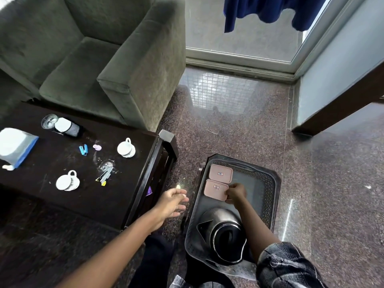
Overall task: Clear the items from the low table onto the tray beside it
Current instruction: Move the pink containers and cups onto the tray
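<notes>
A dark perforated tray (270, 196) lies on the floor to the right of the low dark table (62, 202). Two pink lidded boxes lie in it; my right hand (235, 193) grips the right edge of the nearer box (215, 189), just below the farther box (220, 173). A black kettle (224, 233) stands at the tray's near end. My left hand (173, 201) hovers open between table and tray, holding nothing. On the table are two white cups on saucers (126, 148) (67, 181), a blue clip (83, 150), a lilac piece (97, 147), small tools (105, 177), a glass (49, 120), a dark cylinder (67, 126) and a blue-edged pack (15, 147).
A grey armchair (93, 59) stands behind the table. A glass sliding door (249, 38) and a wooden door edge (336, 109) lie ahead and to the right. The polished stone floor (322, 183) spreads right of the tray. My dark-clothed knees (158, 260) are at the bottom.
</notes>
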Available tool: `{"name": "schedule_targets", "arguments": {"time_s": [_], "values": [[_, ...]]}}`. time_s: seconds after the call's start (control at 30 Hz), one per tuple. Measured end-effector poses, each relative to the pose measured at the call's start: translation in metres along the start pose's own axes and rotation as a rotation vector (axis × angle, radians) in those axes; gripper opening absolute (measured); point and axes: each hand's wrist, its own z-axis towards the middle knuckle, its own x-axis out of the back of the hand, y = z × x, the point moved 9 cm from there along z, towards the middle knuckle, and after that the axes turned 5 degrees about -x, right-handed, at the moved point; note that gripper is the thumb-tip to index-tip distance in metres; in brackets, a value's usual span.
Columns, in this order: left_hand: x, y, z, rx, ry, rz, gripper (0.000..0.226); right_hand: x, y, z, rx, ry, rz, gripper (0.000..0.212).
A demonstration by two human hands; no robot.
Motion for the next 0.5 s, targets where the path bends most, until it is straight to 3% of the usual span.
{"name": "schedule_targets", "arguments": {"time_s": [0.07, 0.17, 0.5], "values": [[0.000, -0.001, 0.000, 0.003, -0.004, 0.004, 0.026, 0.001, -0.006, -0.004, 0.014, 0.013, -0.020, 0.021], [0.001, -0.004, 0.001, 0.011, -0.005, 0.019, 0.025, -0.002, -0.010, -0.006, 0.037, 0.010, -0.036, 0.033], [0.002, -0.007, 0.006, 0.003, -0.031, 0.061, 0.023, 0.000, -0.007, -0.014, -0.004, 0.085, 0.035, 0.014]]}}
